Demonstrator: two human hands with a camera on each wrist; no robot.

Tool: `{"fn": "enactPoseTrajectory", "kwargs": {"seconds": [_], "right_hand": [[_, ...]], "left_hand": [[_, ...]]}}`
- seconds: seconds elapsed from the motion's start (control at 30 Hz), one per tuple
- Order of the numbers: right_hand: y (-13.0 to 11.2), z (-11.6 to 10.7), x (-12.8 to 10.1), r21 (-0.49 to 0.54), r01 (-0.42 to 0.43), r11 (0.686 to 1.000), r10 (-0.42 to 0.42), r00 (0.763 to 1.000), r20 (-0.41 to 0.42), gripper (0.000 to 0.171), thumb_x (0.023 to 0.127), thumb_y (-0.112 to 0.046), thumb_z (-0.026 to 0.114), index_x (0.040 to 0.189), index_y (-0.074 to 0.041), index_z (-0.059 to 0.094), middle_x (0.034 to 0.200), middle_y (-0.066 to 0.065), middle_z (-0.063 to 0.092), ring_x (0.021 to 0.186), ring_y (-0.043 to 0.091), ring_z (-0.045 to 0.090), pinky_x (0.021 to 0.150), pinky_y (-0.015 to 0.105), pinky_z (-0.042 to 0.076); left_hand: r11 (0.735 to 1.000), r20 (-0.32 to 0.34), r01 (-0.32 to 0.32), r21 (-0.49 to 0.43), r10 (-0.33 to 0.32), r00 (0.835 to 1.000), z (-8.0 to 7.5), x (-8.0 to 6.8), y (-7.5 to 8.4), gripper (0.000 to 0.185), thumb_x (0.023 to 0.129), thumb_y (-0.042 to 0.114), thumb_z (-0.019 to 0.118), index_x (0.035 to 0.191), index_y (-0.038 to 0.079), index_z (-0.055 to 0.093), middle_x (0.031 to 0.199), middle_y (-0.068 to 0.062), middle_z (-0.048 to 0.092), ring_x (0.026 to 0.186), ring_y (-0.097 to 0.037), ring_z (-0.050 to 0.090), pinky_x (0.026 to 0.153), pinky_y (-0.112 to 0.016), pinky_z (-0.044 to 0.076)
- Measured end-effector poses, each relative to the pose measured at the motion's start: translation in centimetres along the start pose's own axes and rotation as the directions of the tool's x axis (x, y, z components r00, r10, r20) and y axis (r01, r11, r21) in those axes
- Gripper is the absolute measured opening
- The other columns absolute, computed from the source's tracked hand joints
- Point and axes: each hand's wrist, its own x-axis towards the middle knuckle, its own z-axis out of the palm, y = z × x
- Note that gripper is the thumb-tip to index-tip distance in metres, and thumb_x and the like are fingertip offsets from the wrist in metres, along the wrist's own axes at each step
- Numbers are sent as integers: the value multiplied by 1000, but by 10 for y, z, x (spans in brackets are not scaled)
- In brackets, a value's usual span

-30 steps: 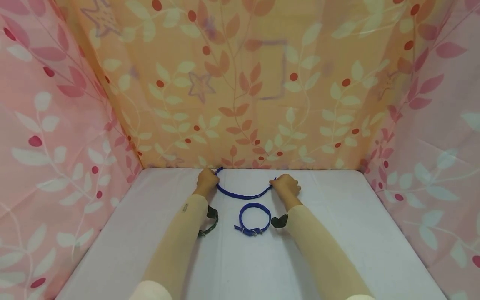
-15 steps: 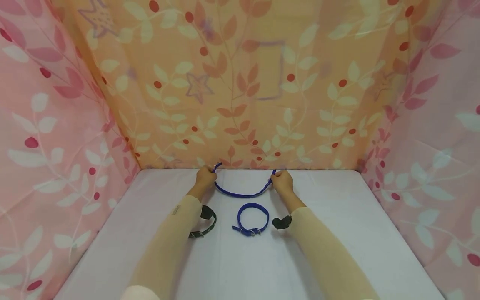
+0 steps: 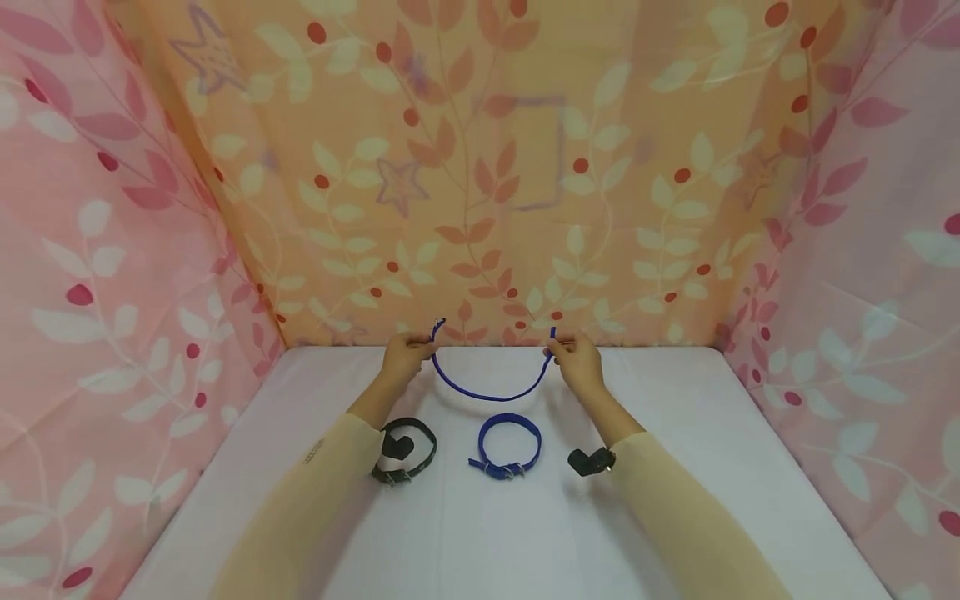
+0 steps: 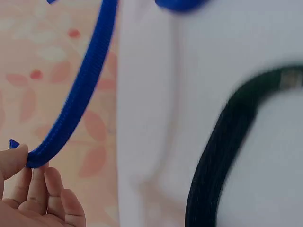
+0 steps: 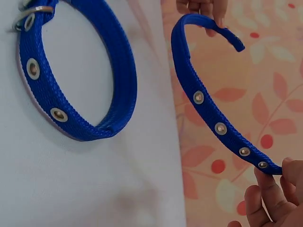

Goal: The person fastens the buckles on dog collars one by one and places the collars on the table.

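Note:
A blue collar strap (image 3: 491, 398) with metal eyelets hangs in a U between both hands, unfastened. My left hand (image 3: 405, 357) pinches its buckle end between thumb and fingers. At the other end, my right hand (image 3: 581, 360) pinches the tip near the eyelets, as the right wrist view shows. Below the hanging strap, a second blue collar (image 3: 534, 433) lies buckled in a ring on the table. A dark green buckled collar (image 3: 431, 442) lies to its left, partly overlapped by the left wrist's black camera mount.
White cloth covers the table (image 3: 480, 542). Behind it rises an orange leaf-patterned curtain (image 3: 480, 250), with pink floral curtains at the left (image 3: 112, 333) and right (image 3: 862, 333). A black device (image 3: 588, 461) is strapped at the right wrist.
Both hands have lifted the blue strap, and its curve hangs deeper. The forearms have moved outward, uncovering more of the dark green collar.

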Motion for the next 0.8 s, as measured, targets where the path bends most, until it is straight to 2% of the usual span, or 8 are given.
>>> {"fn": "enactPoseTrajectory", "kwargs": {"seconds": [0.13, 0.27, 0.37, 0.57, 0.67, 0.8], "right_hand": [[-13, -9, -14, 23, 62, 998, -62, 998, 14, 33, 100, -33, 68, 116, -5, 64, 98, 12, 78, 96, 23, 71, 83, 28, 56], [-27, -19, -31, 48, 133, 990, -134, 991, 19, 32, 99, -35, 70, 113, -6, 66, 96, 10, 77, 96, 23, 71, 81, 24, 54], [-35, -28, -43, 69, 172, 983, -173, 985, 10, 27, 98, -33, 71, 110, -9, 68, 96, 9, 77, 96, 23, 72, 81, 20, 53], [-50, -46, -71, 52, 230, 972, -230, 973, -6, 22, 99, -33, 70, 109, -13, 69, 99, 3, 75, 97, 15, 68, 84, 18, 52], [-57, -53, -86, 59, 271, 961, -270, 963, -18, 22, 98, -31, 72, 107, -12, 69, 100, 4, 74, 97, 14, 66, 86, 18, 52], [-68, -61, -105, 19, 299, 954, -299, 954, 2, 20, 98, -31, 71, 107, -14, 69, 101, 0, 73, 99, 10, 64, 87, 20, 51]], "left_hand": [[998, 41, 6, -65, -3, 999, -2, -18, 6, 37, 99, 24, 71, 127, 1, 62, 114, -12, 72, 99, -20, 64, 86, -43, 50], [996, 58, -29, -82, 34, 998, -4, -39, 15, 40, 97, 28, 73, 125, 2, 63, 114, -12, 74, 97, -17, 68, 81, -38, 50], [994, 57, -55, -98, 61, 996, -4, -59, 24, 35, 95, 27, 76, 120, 5, 65, 113, -13, 74, 95, -17, 68, 76, -34, 50], [988, 46, -95, -125, 102, 994, 1, -100, 43, 25, 92, 17, 79, 112, 6, 70, 105, -6, 75, 93, -18, 68, 72, -28, 50], [978, 55, -136, -157, 146, 988, 6, -118, 50, 25, 92, 13, 78, 114, 7, 68, 107, -7, 74, 96, -20, 68, 77, -25, 53], [966, 68, -222, -135, 232, 970, 12, -142, 55, 29, 93, 11, 77, 120, 11, 68, 111, -9, 72, 103, -22, 67, 83, -23, 55]]}}
